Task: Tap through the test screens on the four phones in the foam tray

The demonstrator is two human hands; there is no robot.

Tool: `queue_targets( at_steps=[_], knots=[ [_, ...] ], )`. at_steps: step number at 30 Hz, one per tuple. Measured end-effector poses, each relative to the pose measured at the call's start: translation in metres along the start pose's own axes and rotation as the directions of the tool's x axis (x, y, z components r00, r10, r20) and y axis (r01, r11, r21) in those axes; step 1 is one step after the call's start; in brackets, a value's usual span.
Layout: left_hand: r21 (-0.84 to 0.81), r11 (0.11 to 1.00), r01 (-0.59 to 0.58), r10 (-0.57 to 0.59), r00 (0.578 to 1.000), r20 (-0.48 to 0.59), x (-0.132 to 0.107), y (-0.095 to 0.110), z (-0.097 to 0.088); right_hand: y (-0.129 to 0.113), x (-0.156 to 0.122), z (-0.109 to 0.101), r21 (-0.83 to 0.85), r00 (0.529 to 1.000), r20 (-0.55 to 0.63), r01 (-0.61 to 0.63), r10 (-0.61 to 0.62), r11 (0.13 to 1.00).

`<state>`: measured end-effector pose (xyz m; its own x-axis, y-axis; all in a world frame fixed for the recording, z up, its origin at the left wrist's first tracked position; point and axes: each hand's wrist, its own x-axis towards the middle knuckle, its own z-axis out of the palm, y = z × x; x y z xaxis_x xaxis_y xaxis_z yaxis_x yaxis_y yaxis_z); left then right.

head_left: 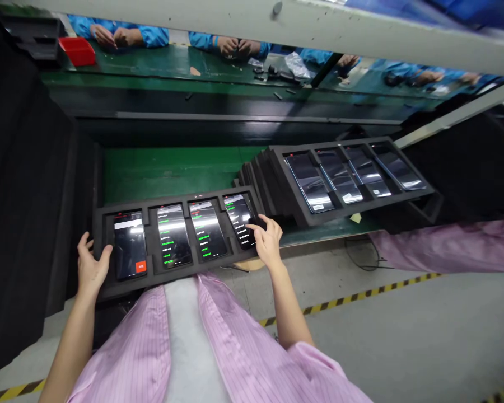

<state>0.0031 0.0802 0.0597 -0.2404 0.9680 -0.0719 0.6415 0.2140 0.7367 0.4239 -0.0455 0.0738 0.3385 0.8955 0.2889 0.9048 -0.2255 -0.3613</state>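
A black foam tray [151, 280] lies in front of me with several lit phones in its slots. My left hand [90, 266] grips the tray's left end, thumb on top beside the leftmost phone [129, 244], which shows a red button. My right hand [267, 239] rests at the tray's right end with fingers spread, a fingertip touching the rightmost phone [239, 219], whose screen shows green text. The two middle phones [173, 235] also show green lists.
A second foam tray [420, 193] with several dark phones sits on a stack of trays to the right. A green bench [159, 168] lies behind. Across the line, other workers' hands in blue sleeves [151, 34] and a red bin [78, 50]. Black curtain [21, 196] at left.
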Motion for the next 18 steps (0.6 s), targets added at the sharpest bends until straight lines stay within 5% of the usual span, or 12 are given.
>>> queue_targets(
  at_steps=[7,11,15,18],
  knots=[
    [-0.008,1.000,0.016,-0.016,1.000,-0.010,-0.004,0.009,-0.001,-0.002,-0.001,0.012,-0.024,1.000,0.016,0.004,-0.003,1.000],
    [0.134,0.957,-0.256,0.263,0.964,-0.035,-0.002,0.025,-0.010,0.001,-0.002,0.015,0.016,0.997,-0.055,-0.060,0.060,0.998],
    [0.286,0.855,-0.434,0.411,0.901,0.139,0.022,0.057,-0.006,0.000,-0.003,0.016,0.042,0.995,-0.075,-0.055,0.058,0.998],
    [0.187,0.877,-0.443,0.388,0.882,0.269,0.040,0.092,0.023,-0.001,-0.003,0.016,0.064,0.993,-0.097,-0.061,0.067,0.996]
  ],
)
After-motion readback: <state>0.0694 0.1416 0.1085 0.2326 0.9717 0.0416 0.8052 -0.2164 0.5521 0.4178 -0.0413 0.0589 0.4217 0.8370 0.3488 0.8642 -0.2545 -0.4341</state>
